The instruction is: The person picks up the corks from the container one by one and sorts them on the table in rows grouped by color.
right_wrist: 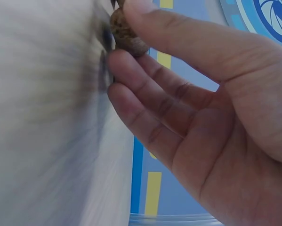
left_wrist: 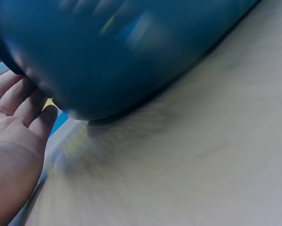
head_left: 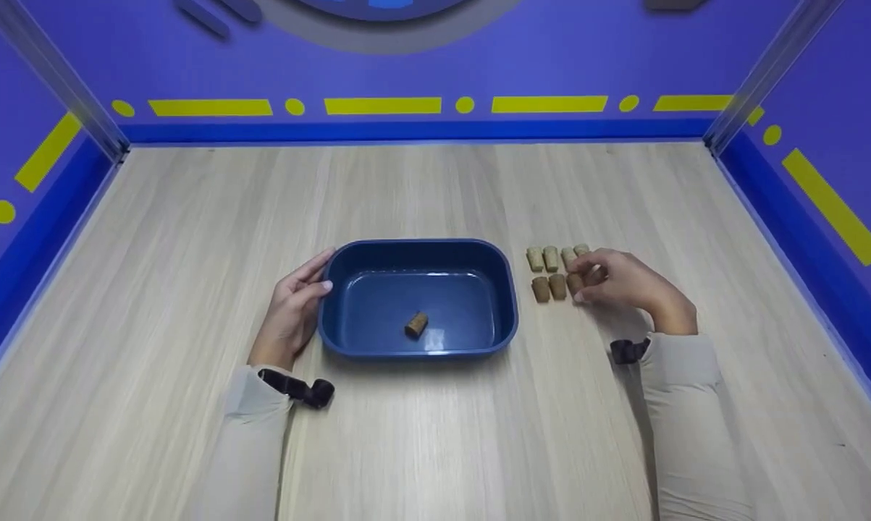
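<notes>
A dark blue rectangular basin (head_left: 418, 354) stands on the table. My left hand (head_left: 290, 311) holds its left side, thumb at the rim and fingers along the outer wall; the left wrist view shows the fingers (left_wrist: 20, 101) against that wall. Inside the basin lies one brown cork (head_left: 416, 325). To its right, my right hand (head_left: 627, 282) pinches a dark cork (head_left: 574, 283) between thumb and fingertips, at the table surface. In the right wrist view this cork (right_wrist: 126, 35) shows beside the thumb. The fingers partly hide corks behind them.
Pale corks (head_left: 550, 258) stand in a back row right of the basin, with dark corks (head_left: 557, 286) in a row before them. The wooden table (head_left: 435, 449) is bordered by purple-blue panels (head_left: 377, 79) with yellow markings at the back and both sides.
</notes>
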Motion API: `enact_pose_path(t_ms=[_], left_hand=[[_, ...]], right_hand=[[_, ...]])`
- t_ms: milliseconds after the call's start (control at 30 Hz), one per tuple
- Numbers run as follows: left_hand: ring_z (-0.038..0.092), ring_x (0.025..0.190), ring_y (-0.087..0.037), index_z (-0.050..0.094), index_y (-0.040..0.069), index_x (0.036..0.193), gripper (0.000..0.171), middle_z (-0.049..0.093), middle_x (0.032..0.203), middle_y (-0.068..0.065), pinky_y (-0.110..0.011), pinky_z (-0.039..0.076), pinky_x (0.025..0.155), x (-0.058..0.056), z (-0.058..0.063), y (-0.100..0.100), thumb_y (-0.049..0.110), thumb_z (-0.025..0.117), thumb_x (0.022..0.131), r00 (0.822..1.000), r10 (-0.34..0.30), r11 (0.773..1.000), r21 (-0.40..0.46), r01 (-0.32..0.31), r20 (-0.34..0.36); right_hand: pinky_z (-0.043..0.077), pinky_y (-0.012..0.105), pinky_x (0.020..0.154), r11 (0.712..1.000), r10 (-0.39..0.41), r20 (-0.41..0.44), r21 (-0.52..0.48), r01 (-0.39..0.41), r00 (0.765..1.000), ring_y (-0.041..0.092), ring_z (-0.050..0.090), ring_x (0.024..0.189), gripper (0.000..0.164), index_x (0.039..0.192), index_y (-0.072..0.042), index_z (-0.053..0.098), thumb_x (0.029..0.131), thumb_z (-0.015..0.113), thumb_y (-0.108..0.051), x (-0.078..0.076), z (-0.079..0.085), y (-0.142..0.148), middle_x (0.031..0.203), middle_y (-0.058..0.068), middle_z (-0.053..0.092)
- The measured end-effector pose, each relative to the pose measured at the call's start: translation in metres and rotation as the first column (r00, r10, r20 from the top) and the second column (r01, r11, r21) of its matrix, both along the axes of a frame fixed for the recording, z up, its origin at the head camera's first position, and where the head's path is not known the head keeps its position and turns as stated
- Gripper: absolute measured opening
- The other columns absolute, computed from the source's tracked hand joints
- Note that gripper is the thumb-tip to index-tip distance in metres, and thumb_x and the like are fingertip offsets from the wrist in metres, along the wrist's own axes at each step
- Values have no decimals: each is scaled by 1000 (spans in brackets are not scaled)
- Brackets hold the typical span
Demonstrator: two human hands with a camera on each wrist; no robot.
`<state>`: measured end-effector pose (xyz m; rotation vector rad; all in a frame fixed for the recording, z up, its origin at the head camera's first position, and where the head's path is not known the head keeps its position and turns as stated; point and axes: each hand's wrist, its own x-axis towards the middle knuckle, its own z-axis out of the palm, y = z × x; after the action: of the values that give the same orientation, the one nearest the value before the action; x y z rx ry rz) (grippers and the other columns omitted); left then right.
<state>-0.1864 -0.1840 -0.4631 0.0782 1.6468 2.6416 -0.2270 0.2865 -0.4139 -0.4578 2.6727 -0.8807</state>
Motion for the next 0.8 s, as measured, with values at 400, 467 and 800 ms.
enact_pose_path(t_ms=[400,467,800], left_hand=[[54,122,-6,33,-14,141,59,57,136,-7,-20,45,100,1,0,-1,-13,47,84,1000,-17,1000,-22,17,-7],[54,122,-6,33,-14,142,59,57,137,-8,-19,45,100,1,1,-1,-13,47,84,1000,-18,1000,-25,18,-4],[54,122,-6,32,-15,141,58,59,134,-6,-20,44,101,1,0,-1,-14,46,85,1000,-25,1000,12,25,-11]], right_hand=[[49,33,79,1000,-3,16,10,3,1000,21,60,89,45,120,-2,64,78,78,-11,0,0,0,104,14,66],[49,32,78,1000,0,27,6,0,1000,21,59,90,46,121,-2,63,78,78,-12,0,0,1,104,13,66],[49,34,80,1000,-4,31,5,4,1000,24,61,93,48,122,-2,63,78,78,-13,1,3,1,106,14,67]])
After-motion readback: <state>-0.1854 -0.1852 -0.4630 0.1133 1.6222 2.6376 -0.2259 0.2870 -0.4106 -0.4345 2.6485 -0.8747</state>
